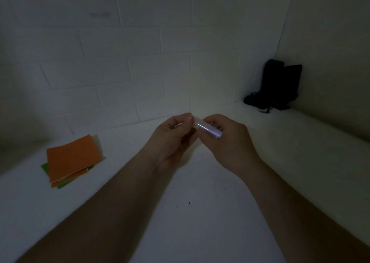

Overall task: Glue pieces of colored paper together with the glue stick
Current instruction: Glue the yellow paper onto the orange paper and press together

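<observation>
Right hand wrapped round glue stick, held in air above mid tabletop. Left hand pinching cap end w/ thumb + fingers; looks like cap coming off or going on, can't tell which. Stick prob light, rigid, smooth plastic, a bit slippery: best gripped round barrel, cap pulled straight along axis. Paper in small stack, orange on top, green peeking under, flat on tabletop well to left, untouched. Sheets thin, floppy, easy to crease; lift by a corner or edge, or slide off stack. Plenty of open tabletop btwn hands and paper for laying a sheet flat. Wall close behind; dark bag in far right corner, well apart.
</observation>
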`<state>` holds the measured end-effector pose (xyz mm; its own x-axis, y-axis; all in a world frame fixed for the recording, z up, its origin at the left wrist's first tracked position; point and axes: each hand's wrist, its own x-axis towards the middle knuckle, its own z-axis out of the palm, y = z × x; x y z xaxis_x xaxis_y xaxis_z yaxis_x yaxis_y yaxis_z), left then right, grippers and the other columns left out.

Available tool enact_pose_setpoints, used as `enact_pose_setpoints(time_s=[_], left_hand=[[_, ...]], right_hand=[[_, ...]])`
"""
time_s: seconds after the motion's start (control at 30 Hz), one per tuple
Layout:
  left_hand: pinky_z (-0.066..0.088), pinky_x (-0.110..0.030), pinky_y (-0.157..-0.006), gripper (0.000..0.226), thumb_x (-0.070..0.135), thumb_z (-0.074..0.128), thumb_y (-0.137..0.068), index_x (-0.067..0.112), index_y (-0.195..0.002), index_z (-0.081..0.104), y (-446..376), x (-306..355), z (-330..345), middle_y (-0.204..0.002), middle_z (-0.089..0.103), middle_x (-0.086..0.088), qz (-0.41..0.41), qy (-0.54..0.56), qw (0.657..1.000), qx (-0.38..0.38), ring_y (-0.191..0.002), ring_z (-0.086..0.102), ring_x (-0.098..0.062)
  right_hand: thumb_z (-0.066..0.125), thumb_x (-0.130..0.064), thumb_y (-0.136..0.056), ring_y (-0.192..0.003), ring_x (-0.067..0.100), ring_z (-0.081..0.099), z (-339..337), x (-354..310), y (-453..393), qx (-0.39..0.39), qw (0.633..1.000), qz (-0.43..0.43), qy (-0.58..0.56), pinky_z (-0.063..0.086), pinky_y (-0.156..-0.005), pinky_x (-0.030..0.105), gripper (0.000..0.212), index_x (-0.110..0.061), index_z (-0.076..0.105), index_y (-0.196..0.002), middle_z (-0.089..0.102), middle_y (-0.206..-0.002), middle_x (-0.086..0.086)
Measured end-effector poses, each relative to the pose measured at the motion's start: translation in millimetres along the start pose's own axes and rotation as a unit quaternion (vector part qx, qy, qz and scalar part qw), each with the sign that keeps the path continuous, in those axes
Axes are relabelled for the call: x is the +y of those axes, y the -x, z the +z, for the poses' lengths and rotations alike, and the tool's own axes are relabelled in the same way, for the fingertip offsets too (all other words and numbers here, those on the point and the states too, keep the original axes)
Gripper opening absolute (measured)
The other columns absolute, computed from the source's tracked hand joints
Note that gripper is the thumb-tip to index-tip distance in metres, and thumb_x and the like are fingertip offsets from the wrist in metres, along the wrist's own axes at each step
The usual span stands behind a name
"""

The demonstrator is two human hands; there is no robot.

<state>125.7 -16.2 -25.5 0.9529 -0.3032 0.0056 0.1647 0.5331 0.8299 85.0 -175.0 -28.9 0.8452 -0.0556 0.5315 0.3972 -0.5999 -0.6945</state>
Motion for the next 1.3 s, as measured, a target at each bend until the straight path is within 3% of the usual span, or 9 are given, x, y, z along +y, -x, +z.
enact_pose_setpoints(time_s=[0.3,0.47,0.67,0.87,1.0,1.1,1.17,1.23,1.3], left_hand=[[0.060,-0.028,-0.092,0.013,0.007,0.060,-0.099,0.007,-0.096,0.073,6,-1,3,-0.094,0.077,-0.010,0.033,-0.061,0.998,0.004,-0.094,0.074,-0.018],[0.059,-0.033,-0.095,0.032,0.007,0.066,-0.092,-0.005,-0.121,0.062,6,-1,1,-0.102,0.073,-0.016,0.038,-0.029,0.999,0.014,-0.099,0.072,-0.024],[0.061,-0.031,-0.086,0.025,0.000,0.066,-0.093,-0.006,-0.117,0.063,4,-6,1,-0.099,0.075,-0.020,0.078,-0.059,0.995,0.019,-0.095,0.075,-0.026],[0.058,-0.032,-0.092,0.039,-0.006,0.071,-0.090,0.017,-0.121,0.069,-3,-8,4,-0.103,0.077,-0.011,0.176,-0.189,0.966,0.023,-0.099,0.073,-0.020],[0.058,-0.033,-0.096,0.045,-0.009,0.061,-0.096,0.018,-0.133,0.061,-7,-6,-2,-0.112,0.076,-0.008,0.177,-0.237,0.955,0.010,-0.106,0.073,-0.019],[0.056,-0.033,-0.100,0.040,0.002,0.064,-0.095,0.027,-0.125,0.070,-12,-10,-15,-0.110,0.074,0.012,0.168,-0.488,0.856,0.036,-0.102,0.070,-0.003],[0.053,-0.019,-0.094,0.033,0.017,0.069,-0.089,0.033,-0.117,0.074,-8,-14,-17,-0.104,0.072,0.020,0.152,-0.610,0.778,0.010,-0.096,0.065,0.006],[0.044,-0.001,-0.077,0.023,0.037,0.075,-0.086,0.035,-0.109,0.074,-5,-17,-16,-0.099,0.071,0.022,0.152,-0.647,0.747,-0.015,-0.091,0.060,0.014],[0.038,0.003,-0.069,0.023,0.051,0.076,-0.083,0.038,-0.103,0.074,-6,-19,-15,-0.093,0.071,0.024,0.165,-0.667,0.727,-0.010,-0.084,0.056,0.021]], right_hand=[[0.073,-0.035,-0.094,-0.069,0.001,0.057,4,4,1,-0.016,1.000,0.013,-0.010,0.043,-0.055,0.015,0.025,-0.024,0.051,-0.096,0.060,-0.080,-0.009],[0.071,-0.036,-0.095,-0.068,0.000,0.055,7,6,1,-0.029,0.999,0.012,-0.029,0.043,-0.057,0.015,0.026,-0.025,0.048,-0.094,0.059,-0.081,-0.008],[0.069,-0.041,-0.096,-0.064,0.001,0.051,14,8,0,-0.026,0.995,0.049,-0.080,0.040,-0.055,0.017,0.027,-0.024,0.048,-0.091,0.057,-0.078,-0.007],[0.079,-0.044,-0.086,-0.070,0.005,0.064,10,11,-5,-0.023,0.989,0.110,-0.095,0.047,-0.062,0.026,0.028,-0.028,0.057,-0.090,0.071,-0.085,-0.006],[0.080,-0.034,-0.087,-0.082,0.003,0.072,9,14,-5,0.003,0.981,0.127,-0.149,0.060,-0.076,0.034,0.019,-0.029,0.071,-0.103,0.074,-0.098,-0.012],[0.083,-0.027,-0.086,-0.078,0.002,0.073,5,21,-5,0.023,0.978,0.142,-0.149,0.061,-0.080,0.036,0.016,-0.031,0.074,-0.100,0.074,-0.092,-0.014],[0.084,-0.028,-0.084,-0.079,0.001,0.072,4,25,-7,0.025,0.981,0.141,-0.131,0.061,-0.082,0.037,0.017,-0.033,0.074,-0.096,0.074,-0.090,-0.014],[0.086,-0.030,-0.082,-0.080,0.001,0.071,6,28,-7,0.018,0.983,0.141,-0.119,0.060,-0.080,0.033,0.017,-0.037,0.074,-0.092,0.074,-0.091,-0.013],[0.086,-0.033,-0.081,-0.082,0.003,0.071,9,30,-6,0.008,0.984,0.146,-0.100,0.059,-0.078,0.031,0.017,-0.039,0.072,-0.086,0.073,-0.091,-0.013]])
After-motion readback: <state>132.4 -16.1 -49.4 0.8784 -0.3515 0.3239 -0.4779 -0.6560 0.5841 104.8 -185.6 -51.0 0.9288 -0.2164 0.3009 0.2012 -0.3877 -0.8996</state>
